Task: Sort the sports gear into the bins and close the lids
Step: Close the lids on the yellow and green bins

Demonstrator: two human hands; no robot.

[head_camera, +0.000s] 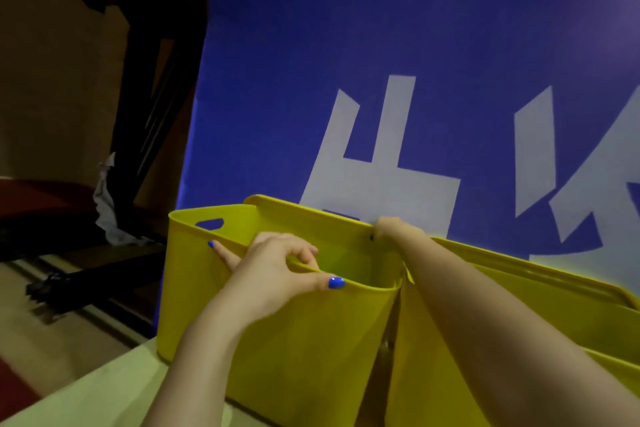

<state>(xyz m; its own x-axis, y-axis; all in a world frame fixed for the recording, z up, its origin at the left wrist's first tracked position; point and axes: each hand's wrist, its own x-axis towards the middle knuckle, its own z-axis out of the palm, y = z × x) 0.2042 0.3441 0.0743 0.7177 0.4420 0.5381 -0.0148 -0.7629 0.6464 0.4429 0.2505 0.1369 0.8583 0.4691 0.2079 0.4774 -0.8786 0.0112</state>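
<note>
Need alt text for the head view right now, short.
The left hand grips the near rim of an open yellow bin while the right hand holds a yellow lid at its far edge. A blue banner stands behind.

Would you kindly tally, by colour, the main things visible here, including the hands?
Yellow: 3, the left bin, the right bin, and a lid standing behind the left bin.
Blue: 1, the backdrop with white shapes.
Hands: 2, the left hand on the left bin's rim, the right hand at the lid's edge.
Total: 6
</note>
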